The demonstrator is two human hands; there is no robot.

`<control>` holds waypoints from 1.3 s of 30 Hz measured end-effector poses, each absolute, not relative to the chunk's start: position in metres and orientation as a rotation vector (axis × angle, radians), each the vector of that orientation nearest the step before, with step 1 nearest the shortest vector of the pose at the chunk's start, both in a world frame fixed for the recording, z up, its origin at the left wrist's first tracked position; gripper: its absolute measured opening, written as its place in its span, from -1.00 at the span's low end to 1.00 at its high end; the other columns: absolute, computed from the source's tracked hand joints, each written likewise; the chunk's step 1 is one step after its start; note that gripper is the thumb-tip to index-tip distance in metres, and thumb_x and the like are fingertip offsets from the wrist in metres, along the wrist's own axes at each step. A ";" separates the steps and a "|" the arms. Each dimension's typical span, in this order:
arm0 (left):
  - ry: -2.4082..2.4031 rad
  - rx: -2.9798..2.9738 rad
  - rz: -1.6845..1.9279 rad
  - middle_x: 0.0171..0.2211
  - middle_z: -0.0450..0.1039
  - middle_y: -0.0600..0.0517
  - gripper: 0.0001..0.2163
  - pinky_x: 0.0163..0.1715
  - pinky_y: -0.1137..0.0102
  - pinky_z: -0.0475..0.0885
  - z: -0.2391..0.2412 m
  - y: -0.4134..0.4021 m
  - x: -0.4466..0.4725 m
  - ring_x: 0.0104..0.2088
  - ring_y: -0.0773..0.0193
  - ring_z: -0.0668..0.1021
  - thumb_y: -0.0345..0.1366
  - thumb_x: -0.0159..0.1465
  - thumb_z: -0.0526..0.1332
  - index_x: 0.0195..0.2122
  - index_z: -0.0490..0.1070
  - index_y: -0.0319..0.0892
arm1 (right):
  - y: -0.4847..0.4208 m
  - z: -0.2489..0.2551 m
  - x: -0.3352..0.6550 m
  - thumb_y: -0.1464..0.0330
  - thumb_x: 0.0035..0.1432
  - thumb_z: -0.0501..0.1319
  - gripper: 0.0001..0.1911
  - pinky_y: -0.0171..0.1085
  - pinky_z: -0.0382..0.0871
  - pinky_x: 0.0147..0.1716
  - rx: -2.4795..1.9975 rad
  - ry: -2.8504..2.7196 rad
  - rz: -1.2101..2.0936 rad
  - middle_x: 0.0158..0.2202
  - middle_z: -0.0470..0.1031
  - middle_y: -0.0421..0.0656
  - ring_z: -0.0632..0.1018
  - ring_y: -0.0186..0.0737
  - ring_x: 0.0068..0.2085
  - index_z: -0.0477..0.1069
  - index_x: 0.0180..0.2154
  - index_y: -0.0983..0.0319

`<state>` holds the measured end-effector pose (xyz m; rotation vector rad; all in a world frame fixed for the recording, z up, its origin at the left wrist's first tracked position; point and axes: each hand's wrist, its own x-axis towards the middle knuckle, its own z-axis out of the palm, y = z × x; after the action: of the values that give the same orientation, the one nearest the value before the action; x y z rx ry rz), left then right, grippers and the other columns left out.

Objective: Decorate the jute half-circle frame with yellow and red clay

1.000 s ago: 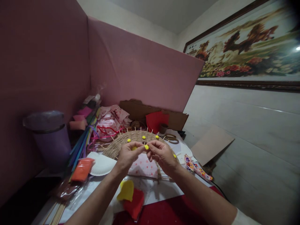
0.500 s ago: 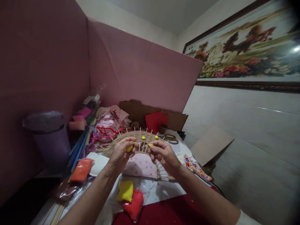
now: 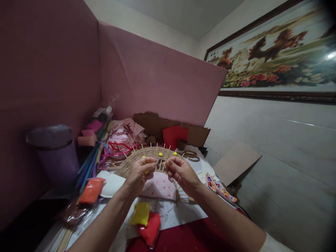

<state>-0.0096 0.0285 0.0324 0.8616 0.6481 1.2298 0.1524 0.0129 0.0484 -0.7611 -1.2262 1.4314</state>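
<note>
My left hand (image 3: 140, 172) is closed, with a lump of yellow modelling clay (image 3: 146, 172) partly showing between its fingers. Facing it, my right hand (image 3: 181, 172) has thumb and fingertips pinched together; whatever they hold is hidden. Both hands are above a half-round woven twine piece (image 3: 151, 151) with thin sticks poking out along its curved edge. On the weave sit yellow clay dots: a left dot (image 3: 143, 157) just behind my left hand, a middle dot (image 3: 160, 154) and a right dot (image 3: 175, 154). Dotted pink fabric (image 3: 160, 185) covers the lower middle of the piece.
Packets of yellow clay (image 3: 140, 213) and red clay (image 3: 150, 229) lie in front, an orange packet (image 3: 91, 190) to the left. Scissors (image 3: 192, 156) rest behind my right hand. Pipe cleaners (image 3: 89, 164), crumpled fabric (image 3: 126, 134) and a purple bin (image 3: 56, 159) are at left.
My left hand has turned slightly, uncovering a yellow dot on the weave behind it. The yellow bit at my right fingertips is now out of sight.
</note>
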 end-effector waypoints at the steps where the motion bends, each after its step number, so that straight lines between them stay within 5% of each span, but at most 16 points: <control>1: 0.654 0.868 1.225 -0.66 0.25 0.17 -0.75 -0.63 0.56 0.06 0.032 0.029 -0.009 -0.64 0.51 0.25 -0.35 -0.13 0.39 -0.44 0.40 -0.27 | 0.014 0.048 0.152 0.22 -0.04 0.34 -0.73 -0.47 0.28 -0.69 -0.757 -1.210 1.443 -0.52 0.38 -0.26 0.37 -0.47 -0.59 0.39 -0.39 0.28; 9: 0.690 0.990 1.184 -0.69 0.24 0.14 -0.74 -0.63 0.53 0.04 0.027 0.030 -0.005 -0.65 0.50 0.23 -0.22 -0.10 0.38 -0.52 0.38 -0.29 | 0.017 0.046 0.145 0.12 0.03 0.27 -0.66 -0.51 0.10 -0.84 -0.804 -1.253 1.438 -0.65 0.31 -0.32 0.21 -0.55 -0.75 0.39 -0.39 0.30; 13: 0.680 1.014 1.181 -0.69 0.24 0.14 -0.73 -0.64 0.53 0.04 0.025 0.030 -0.005 -0.65 0.50 0.21 -0.20 -0.09 0.38 -0.52 0.38 -0.29 | 0.016 0.050 0.143 0.17 -0.05 0.34 -0.67 -0.46 0.29 -0.73 -0.773 -1.298 1.426 -0.53 0.41 -0.25 0.39 -0.47 -0.65 0.39 -0.37 0.29; 16: 0.674 1.013 1.187 -0.69 0.22 0.15 -0.73 -0.64 0.53 0.04 0.025 0.031 -0.005 -0.65 0.50 0.21 -0.20 -0.09 0.38 -0.52 0.37 -0.28 | 0.017 0.050 0.143 0.15 -0.03 0.30 -0.67 -0.44 0.22 -0.80 -0.829 -1.387 1.387 -0.60 0.40 -0.26 0.35 -0.45 -0.72 0.34 -0.48 0.28; 25: 0.591 1.108 1.126 -0.65 0.21 0.13 -0.69 -0.66 0.53 0.03 0.026 0.027 -0.004 -0.67 0.52 0.20 -0.12 0.05 0.30 -0.57 0.31 -0.27 | 0.014 0.050 0.139 0.41 -0.02 0.29 -0.98 -0.38 0.25 -0.59 -0.971 -1.743 0.614 -0.59 0.34 -0.28 0.33 -0.40 -0.56 0.48 -0.44 0.23; 30: 0.579 1.033 1.120 -0.67 0.20 0.16 -0.71 -0.67 0.55 -0.02 0.025 0.030 -0.007 -0.68 0.55 0.15 -0.16 -0.01 0.36 -0.56 0.32 -0.27 | 0.011 0.054 0.141 0.47 -0.02 0.27 -0.78 -0.32 0.32 -0.47 -0.977 -1.814 0.590 -0.48 0.42 -0.24 0.41 -0.32 -0.46 0.45 -0.24 0.21; 33: 0.570 1.017 1.129 -0.67 0.21 0.14 -0.70 -0.66 0.55 0.00 0.026 0.030 -0.007 -0.66 0.53 0.17 -0.17 -0.04 0.37 -0.57 0.32 -0.27 | 0.012 0.054 0.144 0.45 0.04 0.22 -0.96 -0.32 0.29 -0.50 -1.034 -1.818 0.573 -0.49 0.42 -0.22 0.41 -0.31 -0.47 0.42 -0.39 0.21; 39: 0.572 1.038 1.108 -0.68 0.21 0.14 -0.67 -0.67 0.54 0.01 0.027 0.029 -0.005 -0.68 0.53 0.17 -0.10 0.00 0.34 -0.59 0.31 -0.27 | 0.008 0.057 0.143 0.52 0.06 0.18 -0.88 -0.29 0.24 -0.44 -0.978 -1.943 0.256 -0.47 0.39 -0.19 0.39 -0.27 -0.41 0.39 -0.45 0.21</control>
<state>-0.0046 0.0288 0.0271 1.0378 0.5718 1.1076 0.1429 0.0078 0.0568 -0.9779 -1.9432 0.2557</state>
